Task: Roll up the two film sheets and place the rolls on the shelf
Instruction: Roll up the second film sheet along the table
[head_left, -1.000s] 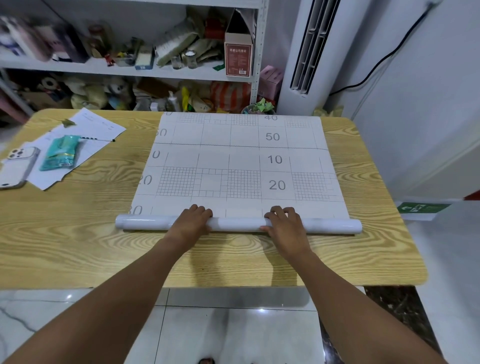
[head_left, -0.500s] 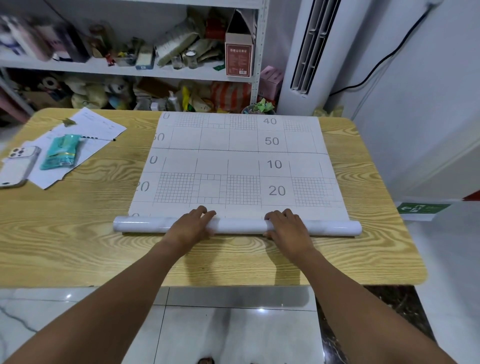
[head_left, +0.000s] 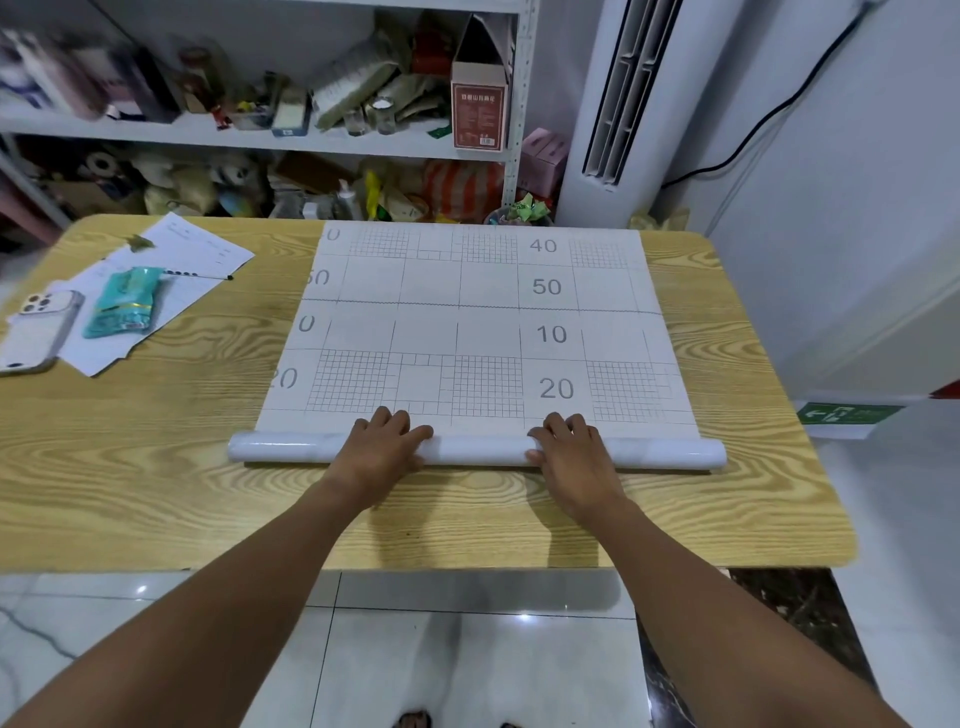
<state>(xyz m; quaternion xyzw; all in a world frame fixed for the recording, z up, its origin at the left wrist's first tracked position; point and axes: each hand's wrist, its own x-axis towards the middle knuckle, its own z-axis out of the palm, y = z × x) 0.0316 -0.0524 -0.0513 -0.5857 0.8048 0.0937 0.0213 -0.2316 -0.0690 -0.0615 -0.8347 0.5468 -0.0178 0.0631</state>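
Head view, looking down on a wooden table (head_left: 156, 467) with rounded corners.

Surroundings: at the left of the frame lie a white phone (head_left: 36, 330) face down, a teal packet (head_left: 124, 301) and loose papers (head_left: 202, 249), with a pen (head_left: 200, 274) on the papers. All are well apart from the work. Nothing lies on the flat part of the film sheet (head_left: 483, 322).

Room: a cluttered white shelf (head_left: 156, 130) fills the upper left, just behind the table. A tall white air conditioner (head_left: 618, 93) stands at upper centre-right, and a black cable (head_left: 769, 119) runs up the wall beside it. The grey tiled floor (head_left: 467, 665) shows at the bottom.

Writing: the sheet's grid backing faces up, with 40, 50, 10 and 20 in a column right of centre and cut-off numerals at its left edge. A red-and-white box (head_left: 478, 111) on the shelf bears characters too small to read. A green sign (head_left: 847, 414) at the right edge lies low on the floor.

Work: the sheet's near end is wound into a white roll (head_left: 478, 449) lying across the table in mid-frame. The left hand (head_left: 382, 441) and right hand (head_left: 569, 447) each curl over the roll and grip it, set apart on either side of its middle.
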